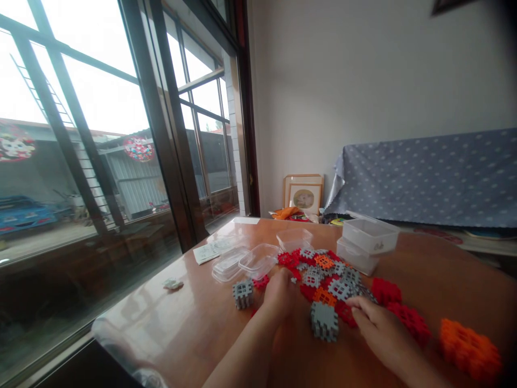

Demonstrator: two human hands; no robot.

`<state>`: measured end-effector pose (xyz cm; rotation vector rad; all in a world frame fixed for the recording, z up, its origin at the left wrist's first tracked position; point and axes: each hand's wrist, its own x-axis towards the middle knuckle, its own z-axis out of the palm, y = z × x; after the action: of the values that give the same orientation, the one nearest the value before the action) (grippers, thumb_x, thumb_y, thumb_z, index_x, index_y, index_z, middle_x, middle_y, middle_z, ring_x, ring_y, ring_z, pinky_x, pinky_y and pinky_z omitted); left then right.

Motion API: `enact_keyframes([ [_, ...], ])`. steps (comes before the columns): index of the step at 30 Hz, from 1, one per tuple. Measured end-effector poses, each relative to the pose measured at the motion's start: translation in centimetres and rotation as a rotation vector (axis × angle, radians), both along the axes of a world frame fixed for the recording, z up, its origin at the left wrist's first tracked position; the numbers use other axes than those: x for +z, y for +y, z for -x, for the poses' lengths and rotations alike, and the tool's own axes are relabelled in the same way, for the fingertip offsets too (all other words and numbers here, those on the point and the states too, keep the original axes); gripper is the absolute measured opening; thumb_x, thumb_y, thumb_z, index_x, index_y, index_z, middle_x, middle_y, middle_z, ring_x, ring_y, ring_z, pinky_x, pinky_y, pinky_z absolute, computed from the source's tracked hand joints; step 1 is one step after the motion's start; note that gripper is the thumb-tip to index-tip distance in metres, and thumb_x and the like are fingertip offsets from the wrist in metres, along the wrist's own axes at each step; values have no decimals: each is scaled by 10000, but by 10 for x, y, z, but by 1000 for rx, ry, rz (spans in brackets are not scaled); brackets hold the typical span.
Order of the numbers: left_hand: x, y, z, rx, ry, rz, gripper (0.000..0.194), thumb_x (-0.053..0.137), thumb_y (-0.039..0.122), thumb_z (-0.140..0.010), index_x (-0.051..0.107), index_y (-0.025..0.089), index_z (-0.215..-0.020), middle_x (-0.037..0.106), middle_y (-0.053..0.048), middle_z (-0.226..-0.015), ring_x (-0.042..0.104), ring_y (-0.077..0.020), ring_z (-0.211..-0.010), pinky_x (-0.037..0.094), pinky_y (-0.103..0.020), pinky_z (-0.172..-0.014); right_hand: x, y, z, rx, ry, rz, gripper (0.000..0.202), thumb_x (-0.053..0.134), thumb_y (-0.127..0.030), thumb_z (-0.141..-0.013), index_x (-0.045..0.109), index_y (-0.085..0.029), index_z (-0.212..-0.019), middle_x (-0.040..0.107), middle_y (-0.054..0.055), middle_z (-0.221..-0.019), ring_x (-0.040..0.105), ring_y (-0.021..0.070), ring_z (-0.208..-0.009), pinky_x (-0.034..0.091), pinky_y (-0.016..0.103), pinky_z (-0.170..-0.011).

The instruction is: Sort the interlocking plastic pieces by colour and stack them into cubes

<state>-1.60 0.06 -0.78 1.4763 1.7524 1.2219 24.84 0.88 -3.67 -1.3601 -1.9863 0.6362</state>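
Close by, on the near right of the table (194,323), an orange stack (470,347) of bumpy-edged pieces sits by itself. A gray stack (324,321) stands between the two arms, maybe because it is easy to reach there. The right hand (374,320) is at the near right edge of the big loose pile (319,277), with its thumb and a finger close together. I cannot tell if its grip has a piece in it. The left hand (278,291) is at the left side of the pile, and its fingers are hidden, so I cannot tell about that grip either. One red stack (410,322) is just past the right hand, and another red stack (386,291) is a bit farther. On the left is a second gray stack (242,295). Each stack has one color, perhaps to keep the colors from mixing. The pile is red, gray and orange all jumbled up. Past it on the left are clear tubs (258,261), likely pushed aside to make room. Far right, one white box (369,234) rests on another, maybe to save space.
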Motion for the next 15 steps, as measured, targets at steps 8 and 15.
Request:
enact_keyframes([
  [8, 0, 0, 2, 17, 454, 29, 209, 628, 230, -817, 628, 192, -1022, 638, -163, -1194, 519, -336, -1170, 366, -425, -1008, 7, -3, 2, 43, -24, 16, 345, 435, -475, -932, 711, -274, -983, 786, 37, -965, 720, 262, -941, 518, 325, -820],
  [15, 3, -2, -3, 25, 558, 94, 187, 617, 217, -806, 646, 193, -990, 625, -179, -1175, 521, -365, -1159, 390, -451, -969, 6, -2, 2, 52, -19, 55, 353, 451, -518, -919, 704, -272, -952, 783, 32, -865, 727, 261, -851, 519, 325, -784],
])
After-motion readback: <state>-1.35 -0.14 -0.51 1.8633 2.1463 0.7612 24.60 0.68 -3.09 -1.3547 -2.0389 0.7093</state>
